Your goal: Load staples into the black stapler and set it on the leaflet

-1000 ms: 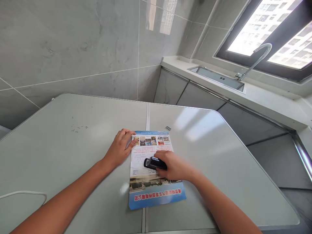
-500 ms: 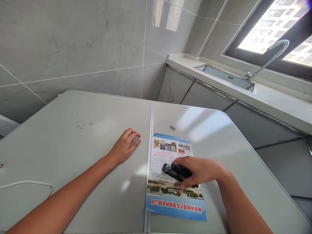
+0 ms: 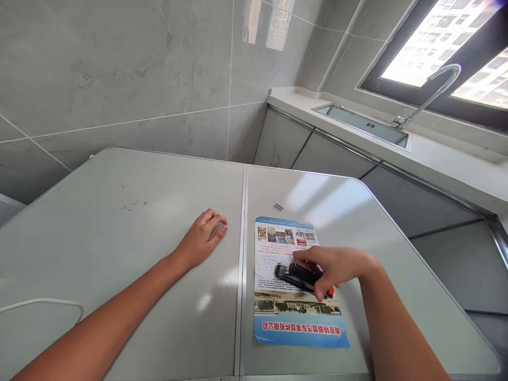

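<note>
A black stapler (image 3: 305, 275) with a red spot at its rear end lies on a printed leaflet (image 3: 301, 323). My right hand (image 3: 337, 270) grips the stapler's rear half, thumb on the near side and fingers on the far side. The leaflet, with small photos and a blue border, lies on the table's right half, just right of the seam. My left hand (image 3: 208, 235) rests on the table left of the seam, its fingers loosely curled in and nothing visible in them.
Beyond the leaflet lie short strips of staples (image 3: 278, 207). Several loose staples (image 3: 133, 205) are scattered on the left half of the table (image 3: 178, 180). A white cable (image 3: 47, 301) lies near my left forearm. Behind are a counter, a sink (image 3: 365, 126) and a tap (image 3: 432, 98).
The leaflet and the stapler have shifted right, away from the table seam, along with my right hand, which sits further back on the stapler. My left hand has stayed in place.
</note>
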Tool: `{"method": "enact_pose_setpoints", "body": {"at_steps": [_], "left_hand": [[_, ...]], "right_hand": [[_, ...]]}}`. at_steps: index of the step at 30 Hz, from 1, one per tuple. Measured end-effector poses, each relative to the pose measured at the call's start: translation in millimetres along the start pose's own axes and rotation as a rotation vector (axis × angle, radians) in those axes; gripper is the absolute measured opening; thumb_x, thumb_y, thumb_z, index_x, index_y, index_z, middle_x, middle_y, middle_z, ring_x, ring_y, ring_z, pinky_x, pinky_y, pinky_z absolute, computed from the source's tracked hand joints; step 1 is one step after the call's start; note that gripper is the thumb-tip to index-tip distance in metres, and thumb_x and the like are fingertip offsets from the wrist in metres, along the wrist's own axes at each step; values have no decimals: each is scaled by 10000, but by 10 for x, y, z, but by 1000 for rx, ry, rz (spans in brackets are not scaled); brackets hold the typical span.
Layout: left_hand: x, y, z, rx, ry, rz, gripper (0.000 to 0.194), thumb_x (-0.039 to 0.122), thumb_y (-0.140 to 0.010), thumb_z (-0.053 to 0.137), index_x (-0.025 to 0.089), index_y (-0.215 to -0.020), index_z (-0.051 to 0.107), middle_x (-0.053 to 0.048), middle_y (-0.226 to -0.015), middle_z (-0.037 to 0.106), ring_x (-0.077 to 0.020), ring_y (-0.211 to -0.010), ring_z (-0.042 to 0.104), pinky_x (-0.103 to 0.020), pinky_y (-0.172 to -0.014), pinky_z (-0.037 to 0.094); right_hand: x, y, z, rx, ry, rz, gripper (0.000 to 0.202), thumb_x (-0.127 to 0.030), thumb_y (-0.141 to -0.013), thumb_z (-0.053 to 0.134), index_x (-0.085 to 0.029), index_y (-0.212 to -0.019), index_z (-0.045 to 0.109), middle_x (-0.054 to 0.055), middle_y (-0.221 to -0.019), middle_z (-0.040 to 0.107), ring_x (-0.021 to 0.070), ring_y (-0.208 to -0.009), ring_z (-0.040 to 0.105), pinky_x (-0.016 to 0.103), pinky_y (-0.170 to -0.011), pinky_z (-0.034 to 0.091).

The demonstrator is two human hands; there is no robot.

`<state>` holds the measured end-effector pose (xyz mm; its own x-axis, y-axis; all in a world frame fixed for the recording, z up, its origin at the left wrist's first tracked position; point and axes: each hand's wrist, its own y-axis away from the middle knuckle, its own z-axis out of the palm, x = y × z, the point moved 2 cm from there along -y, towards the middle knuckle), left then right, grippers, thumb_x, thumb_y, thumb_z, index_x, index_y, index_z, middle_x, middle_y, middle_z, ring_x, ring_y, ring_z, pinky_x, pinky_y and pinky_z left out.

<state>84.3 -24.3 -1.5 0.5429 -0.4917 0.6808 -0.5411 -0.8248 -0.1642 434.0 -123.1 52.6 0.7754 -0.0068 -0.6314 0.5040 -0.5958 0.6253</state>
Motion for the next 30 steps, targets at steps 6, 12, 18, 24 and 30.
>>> {"method": "enact_pose_setpoints", "body": {"at_steps": [6,12,18,24,30], "left_hand": [[4,-13,-10,-3,-13,1,327,442,-1079,402,244,-1108,661,-60,-1134,601,-207,-990,599,-366,-877,526],[11,-21,-5,-12,-43,14,327,431,-1078,409,234,-1074,670,-61,-1126,603,-205,-978,594,-372,-892,515],[-11,-26,3,-26,-54,12,324,431,-1080,410,234,-1065,667,-56,-1129,598,-207,-999,587,-381,-920,498],[-44,-37,29,-18,-69,20,331,429,-1079,418,229,-1095,681,-63,-1133,600,-214,-1032,582,-378,-925,499],[-68,-46,46,-1,-80,22,290,403,-1065,460,250,-1167,684,-58,-1158,608,-213,-1062,595,-369,-954,504]], "right_hand": [[567,-169,-372,907,48,116,568,-669,-959,486,-237,-665,263,-50,-628,300,140,-628,275,292,-608,264],[1097,-317,-431,1217,204,583,437,-508,-931,510,-227,-625,372,4,-604,488,169,-626,349,321,-626,232],[1163,-359,-459,1236,266,592,406,-486,-931,474,-223,-628,409,16,-617,534,172,-624,361,319,-618,212],[1228,-380,-467,1248,243,576,415,-491,-917,490,-214,-618,410,15,-605,541,169,-628,393,305,-617,207],[1243,-362,-445,1267,200,529,421,-488,-910,515,-218,-608,402,7,-586,528,172,-641,406,305,-615,222]]}}
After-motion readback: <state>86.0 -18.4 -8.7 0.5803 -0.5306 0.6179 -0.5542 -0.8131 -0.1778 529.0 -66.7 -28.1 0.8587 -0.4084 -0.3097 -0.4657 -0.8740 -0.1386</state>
